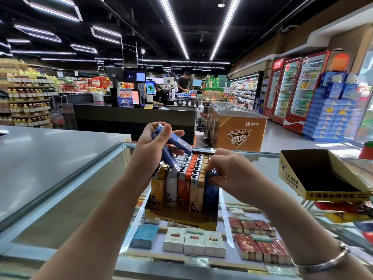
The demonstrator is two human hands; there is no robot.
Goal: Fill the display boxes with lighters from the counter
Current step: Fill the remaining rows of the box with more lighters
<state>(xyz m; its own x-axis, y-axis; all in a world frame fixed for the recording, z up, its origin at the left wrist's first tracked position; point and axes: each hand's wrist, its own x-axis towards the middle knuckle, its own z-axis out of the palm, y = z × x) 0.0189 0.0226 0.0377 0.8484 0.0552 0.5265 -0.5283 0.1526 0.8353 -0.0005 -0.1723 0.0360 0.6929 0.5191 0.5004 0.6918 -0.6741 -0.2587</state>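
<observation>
Blue lighter (pixel 212 174) is pinched upright by right hand (pixel 230 170), frame centre, at the right end column of full box (pixel 181 217), long axis vertical. Spare blue lighters (pixel 173 146) are gripped in left hand (pixel 155 144), upper left. Empty box (pixel 290 174) sits right.

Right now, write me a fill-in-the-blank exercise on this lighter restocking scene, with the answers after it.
1. The left hand grips spare lighters coloured ____.
2. The right hand pinches a blue lighter at the ____ end of the display box's front row.
3. The second display box, on the right of the glass counter, is ____.
4. The single orange row stands between a white row and a ____ row.

Missing words: blue; right; empty; tan
</observation>
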